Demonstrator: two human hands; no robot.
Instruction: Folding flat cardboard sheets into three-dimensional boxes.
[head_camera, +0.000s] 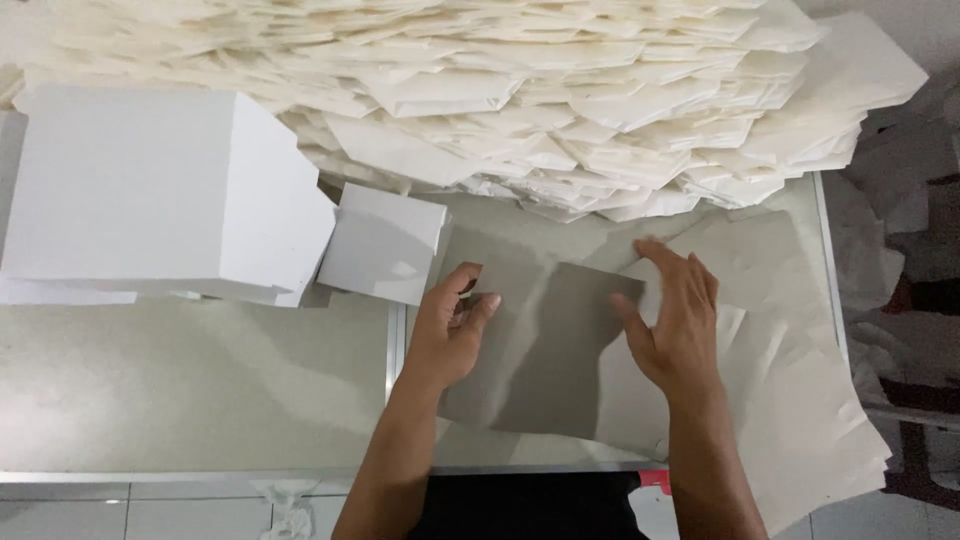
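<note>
A grey rectangular cardboard sheet lies flat on the table in front of me. My left hand rests at its left edge, fingers curled against the board. My right hand lies flat with spread fingers across the sheet's right edge, where it overlaps pale paper sheets. Neither hand lifts the board off the table.
A large heap of cut cream paper pieces fills the back. A big white box and a smaller white box stand at the left. The table's metal edge runs along the front. Crumpled material lies at the right.
</note>
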